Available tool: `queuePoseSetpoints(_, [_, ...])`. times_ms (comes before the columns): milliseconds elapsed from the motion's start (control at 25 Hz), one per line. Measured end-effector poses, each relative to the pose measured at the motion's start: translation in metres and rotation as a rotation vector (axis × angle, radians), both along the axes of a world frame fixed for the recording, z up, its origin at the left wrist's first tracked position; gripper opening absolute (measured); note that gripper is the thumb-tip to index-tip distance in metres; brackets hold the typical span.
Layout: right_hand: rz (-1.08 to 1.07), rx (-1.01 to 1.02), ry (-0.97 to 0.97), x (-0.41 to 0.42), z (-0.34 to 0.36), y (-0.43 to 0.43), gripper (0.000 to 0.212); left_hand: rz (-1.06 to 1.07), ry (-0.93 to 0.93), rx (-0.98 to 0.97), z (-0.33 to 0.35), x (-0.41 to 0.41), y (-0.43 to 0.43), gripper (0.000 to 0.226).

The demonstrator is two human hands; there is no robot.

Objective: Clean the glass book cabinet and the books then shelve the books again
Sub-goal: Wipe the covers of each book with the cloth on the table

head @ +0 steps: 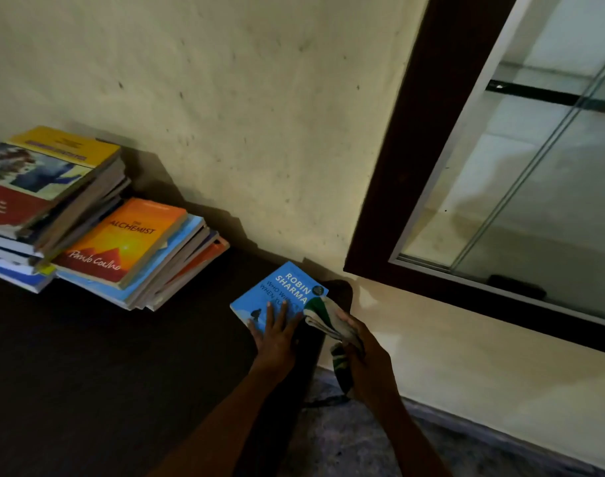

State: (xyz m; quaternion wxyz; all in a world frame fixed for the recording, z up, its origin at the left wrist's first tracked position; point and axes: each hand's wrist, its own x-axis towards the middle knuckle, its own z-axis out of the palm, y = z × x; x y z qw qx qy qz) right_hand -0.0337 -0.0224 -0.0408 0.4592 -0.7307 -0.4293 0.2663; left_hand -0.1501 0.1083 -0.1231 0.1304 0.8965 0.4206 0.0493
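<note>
L hand (pixel 275 333) flat, fingers spread, on blue book (pixel 277 294) atop dark surface (pixel 122 356); R hand (pixel 363 359) grips green-white cloth (pixel 323 316), prob. touching book's edge. Book stacks (pixel 122 242) further left.

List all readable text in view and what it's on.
"ROBIN SHARMA": cover of the blue book.
"WHO WILL", "WHEN": same cover; the rest is hidden by the cloth.
"ALCHEMIST", "Paulo Coelho": orange book.
Yellow book and red-and-blue book: print too blurred to read.
</note>
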Motion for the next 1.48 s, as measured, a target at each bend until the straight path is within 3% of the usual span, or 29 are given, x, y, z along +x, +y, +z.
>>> queuePoseSetpoints(80, [0.005, 0.003, 0.006, 0.004, -0.001, 0.002, 0.051, -0.007, -0.125, -0.142, 0.009, 0.007, -0.004, 0.061])
queuePoseSetpoints(120, [0.008, 0.010, 0.010, 0.004, 0.000, 0.004, 0.051, 0.019, -0.288, -0.188, 0.017, 0.002, -0.008, 0.056])
queuePoseSetpoints(200, [0.052, 0.024, 0.044, -0.003, 0.004, 0.010, 0.054, 0.310, -0.760, -0.322, 0.032, -0.026, -0.015, 0.039])
queuePoseSetpoints(320, [0.144, 0.066, -0.019, -0.031, -0.001, 0.030, 0.050, 0.865, -1.155, -0.508, 0.052, -0.102, -0.015, 0.028])
queuePoseSetpoints(440, [0.227, 0.075, 0.010, -0.065, -0.003, 0.059, 0.051, 1.177, -1.331, -0.550, 0.070, -0.169, 0.014, 0.034])
queuePoseSetpoints(560, [0.303, 0.085, -0.012, -0.095, 0.007, 0.085, 0.053, 1.289, -1.440, -0.598, 0.096, -0.200, 0.056, 0.047])
queuePoseSetpoints(640, [0.347, 0.103, -0.037, -0.110, 0.013, 0.099, 0.054, 1.305, -1.419, -0.613, 0.088, -0.219, 0.109, 0.051])
queuePoseSetpoints(680, [0.358, 0.121, -0.049, -0.116, 0.016, 0.104, 0.056, 1.290, -1.339, -0.624, 0.053, -0.239, 0.152, 0.062])
queuePoseSetpoints(760, [0.348, 0.173, -0.053, -0.126, 0.018, 0.113, 0.055, 1.276, -1.221, -0.657, -0.006, -0.263, 0.218, 0.106])
queuePoseSetpoints(800, [0.334, 0.185, -0.049, -0.128, 0.017, 0.115, 0.054, 1.281, -1.249, -0.668, -0.017, -0.267, 0.233, 0.118])
queuePoseSetpoints(880, [0.304, 0.186, -0.056, -0.132, 0.016, 0.115, 0.052, 1.300, -1.275, -0.708, 0.018, -0.251, 0.209, 0.126])
queuePoseSetpoints(960, [0.302, 0.178, -0.061, -0.133, 0.016, 0.114, 0.050, 1.262, -1.417, -0.767, 0.092, -0.230, 0.151, 0.108])
queuePoseSetpoints(1080, [0.323, 0.154, -0.005, -0.138, 0.018, 0.111, 0.051, 1.265, -1.459, -0.791, 0.097, -0.241, 0.133, 0.075])
queuePoseSetpoints(1240, [0.362, 0.171, 0.063, -0.154, 0.024, 0.109, 0.052, 1.261, -1.618, -0.796, 0.094, -0.268, 0.074, 0.060])
queuePoseSetpoints(1320, [0.421, 0.198, 0.042, -0.163, 0.024, 0.106, 0.055, 1.239, -1.640, -0.902, 0.071, -0.286, 0.029, 0.051])
queuePoseSetpoints(1400, [0.499, 0.171, 0.048, -0.174, 0.022, 0.105, 0.049, 1.293, -1.523, -0.916, 0.056, -0.299, -0.021, 0.041])
queuePoseSetpoints(1480, [0.573, 0.130, 0.071, -0.187, 0.019, 0.105, 0.044, 1.361, -1.256, -0.849, 0.041, -0.306, -0.059, 0.032])
